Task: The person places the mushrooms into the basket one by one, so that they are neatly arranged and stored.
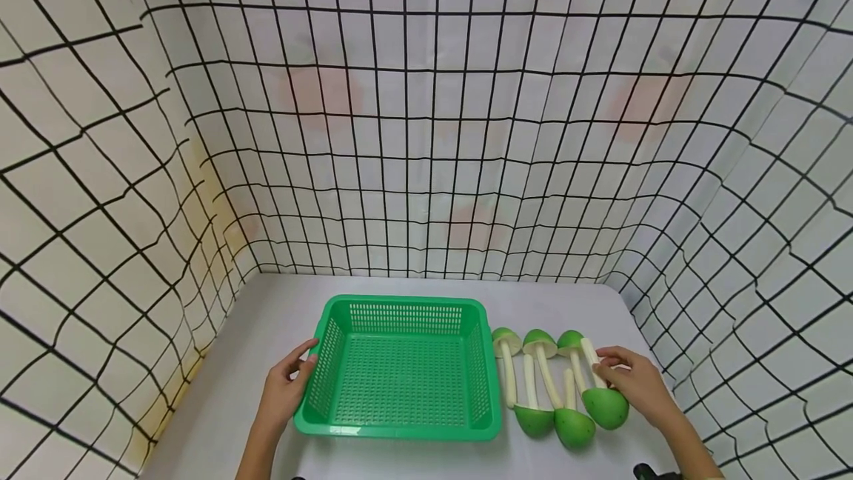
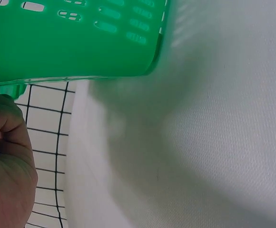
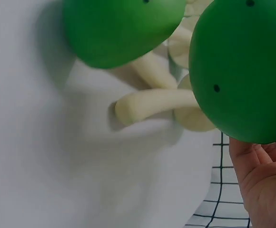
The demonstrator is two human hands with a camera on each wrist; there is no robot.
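My left hand [image 1: 283,391] pinches the left rim of a green plastic basket [image 1: 397,432]. In the left wrist view the basket's slotted wall [image 2: 71,52] fills the top, and the hand [image 2: 7,161] is curled at its rim. On the right, my right hand [image 1: 636,384] pinches the white stem of a toy mushroom [image 1: 606,410] with a spotted green cap. That cap [image 3: 245,71] partly hides the fingers in the right wrist view. Several similar mushrooms [image 1: 574,428] lie in two rows between the basket and the right hand, caps pointing away or toward me.
A white table surface [image 1: 546,302] lies beneath everything. Black wire grid [image 1: 433,139] over white sheeting walls the back and both sides. A dark object [image 1: 646,471] shows at the bottom edge by the right forearm.
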